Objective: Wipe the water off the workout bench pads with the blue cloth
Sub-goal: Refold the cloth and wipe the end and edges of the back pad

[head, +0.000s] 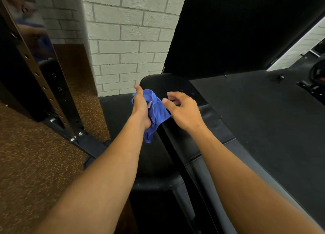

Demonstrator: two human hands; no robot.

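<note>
The blue cloth [157,112] is bunched and hangs from my left hand [140,107], which grips it just left of the bench's edge. My right hand [184,108] hovers beside the cloth with fingers spread and curled, its fingertips close to the fabric but not clearly holding it. Beneath both hands runs the black padded workout bench [207,138], stretching from the far rounded end toward me. Its pads are dark and shiny; I cannot make out water drops on them.
A black steel rack upright [45,86] with holes stands at the left on brown speckled flooring [35,163]. A white brick wall [128,40] lies ahead. Black rubber floor [263,114] spreads to the right, with weight equipment [316,75] at the far right.
</note>
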